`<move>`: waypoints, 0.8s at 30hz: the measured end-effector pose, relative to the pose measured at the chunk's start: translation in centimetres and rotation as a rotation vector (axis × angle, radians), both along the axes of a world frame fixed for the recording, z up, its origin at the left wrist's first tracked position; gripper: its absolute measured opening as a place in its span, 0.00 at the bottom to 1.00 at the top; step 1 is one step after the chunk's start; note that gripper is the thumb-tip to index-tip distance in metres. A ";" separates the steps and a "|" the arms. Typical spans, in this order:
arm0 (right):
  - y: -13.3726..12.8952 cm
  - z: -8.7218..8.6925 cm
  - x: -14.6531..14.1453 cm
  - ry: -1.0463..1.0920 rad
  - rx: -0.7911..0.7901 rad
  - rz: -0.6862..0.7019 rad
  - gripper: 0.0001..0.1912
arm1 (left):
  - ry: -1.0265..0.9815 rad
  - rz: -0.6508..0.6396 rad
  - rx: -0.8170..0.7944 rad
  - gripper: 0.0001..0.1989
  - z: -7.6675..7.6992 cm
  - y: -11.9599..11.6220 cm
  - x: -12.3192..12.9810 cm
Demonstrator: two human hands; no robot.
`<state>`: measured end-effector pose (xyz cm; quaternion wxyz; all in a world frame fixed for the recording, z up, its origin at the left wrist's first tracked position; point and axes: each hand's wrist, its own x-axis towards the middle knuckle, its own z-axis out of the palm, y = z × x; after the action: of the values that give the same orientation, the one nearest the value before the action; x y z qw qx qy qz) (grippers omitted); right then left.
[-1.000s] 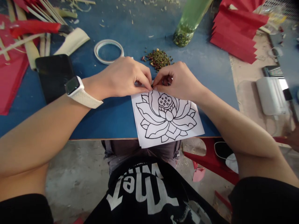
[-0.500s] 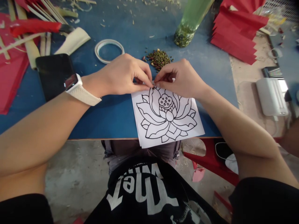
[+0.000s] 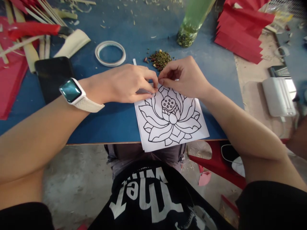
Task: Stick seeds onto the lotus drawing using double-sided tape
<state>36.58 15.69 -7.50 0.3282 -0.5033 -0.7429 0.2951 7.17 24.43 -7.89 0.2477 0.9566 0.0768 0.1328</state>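
Observation:
A white sheet with a black-outlined lotus drawing lies at the table's front edge, another sheet's edge showing beneath it. My left hand rests over its upper left corner, thumb and bent fingers slightly apart, fingertips on the paper. A narrow white strip sticks out behind that hand. At the sheet's top edge, my right hand has thumb and forefinger pinched together; whatever sits between them is too small to make out. Just beyond the fingers is a small heap of green and reddish beans.
A tape roll and black phone lie left, near a red-handled tool and pale bamboo strips. A green bottle holding beans stands behind the heap. Folded red paper and a white device are on the right.
My left hand has drawn slightly back toward me, its thumb and forefinger now parted, and the wrist has turned. The white strip has come into view. My right hand stays pinched near the top edge.

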 end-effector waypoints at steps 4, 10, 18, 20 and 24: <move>0.3 -0.3 0.1 0.010 -0.011 -0.002 0.04 | -0.002 -0.014 0.020 0.22 0.2 -0.1 0.1; 0.5 -1.2 0.9 -0.049 0.198 -0.093 0.08 | 0.063 0.024 -0.054 0.20 1.6 0.2 0.0; 3.2 -3.8 4.7 -0.262 0.516 -0.088 0.02 | 0.112 0.177 -0.099 0.28 2.7 0.4 -0.3; 3.2 -3.9 5.1 -0.273 0.510 -0.042 0.01 | 0.130 0.195 -0.083 0.27 2.9 0.1 -0.1; 3.4 -4.5 5.9 -0.244 0.495 0.027 0.09 | 0.110 0.211 -0.082 0.24 2.7 -0.2 0.2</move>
<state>42.45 19.07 -11.99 0.3457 -0.4295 -0.8330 0.0460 7.42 24.25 -5.20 0.2668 0.9381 0.1956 0.1023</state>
